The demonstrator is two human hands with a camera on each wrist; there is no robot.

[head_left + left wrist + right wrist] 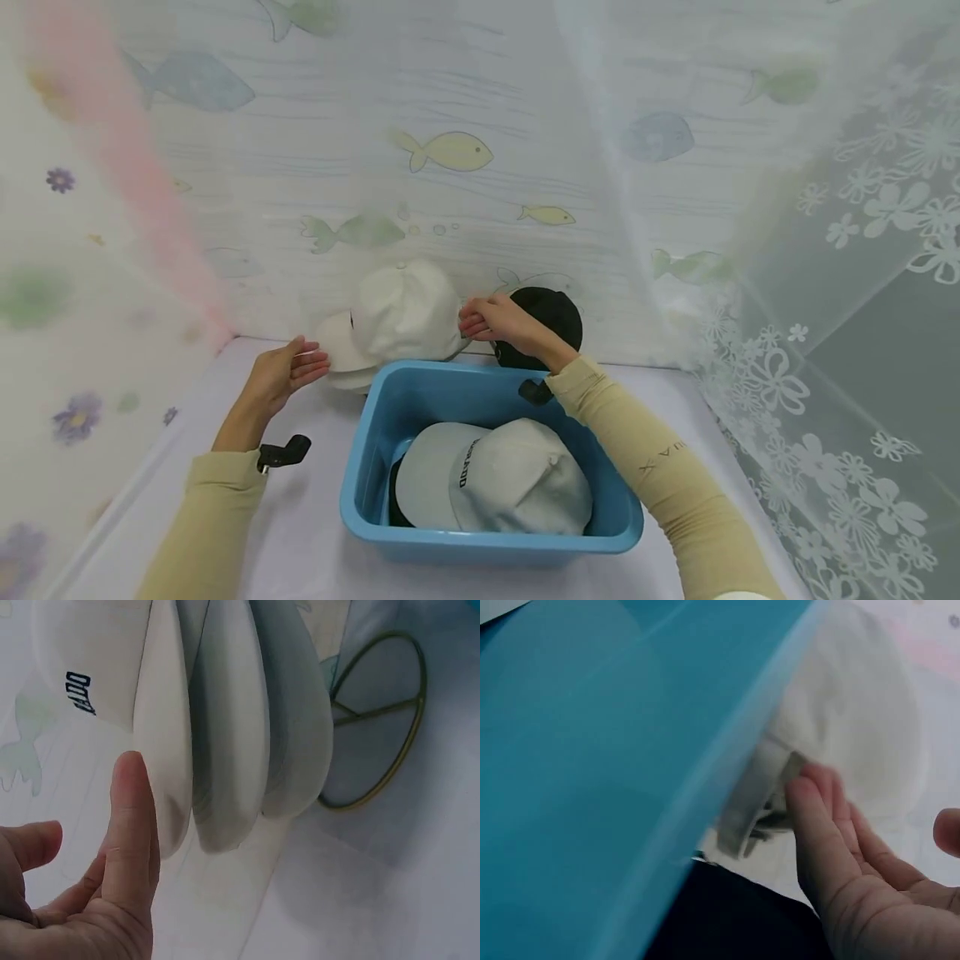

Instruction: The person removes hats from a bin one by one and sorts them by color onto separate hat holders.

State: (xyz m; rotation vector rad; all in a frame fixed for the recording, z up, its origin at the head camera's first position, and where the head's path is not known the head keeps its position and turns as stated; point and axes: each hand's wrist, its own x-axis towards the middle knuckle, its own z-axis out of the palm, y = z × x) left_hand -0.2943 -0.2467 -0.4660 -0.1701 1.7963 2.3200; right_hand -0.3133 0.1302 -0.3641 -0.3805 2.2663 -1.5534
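Stacked white caps (408,308) stand against the back curtain, the top one with dark lettering on its front. In the left wrist view their brims (229,750) hang one behind another. My left hand (273,379) is beside the brims, its fingers extended and thumb apart, gripping nothing. At the stack's other side, my right hand (502,323) has its fingertips right at the cap's back strap; the right wrist view shows its thumb (949,831) held away. A black cap (555,321) sits just behind the right hand, partly covered by it.
In front stands a blue plastic bin (495,542) holding a pale grey cap (517,483) with something dark beneath it. A brass-coloured wire ring (420,705) shows under the stacked brims. Fish-print curtain (450,100) closes the back; lace fabric (825,467) hangs right.
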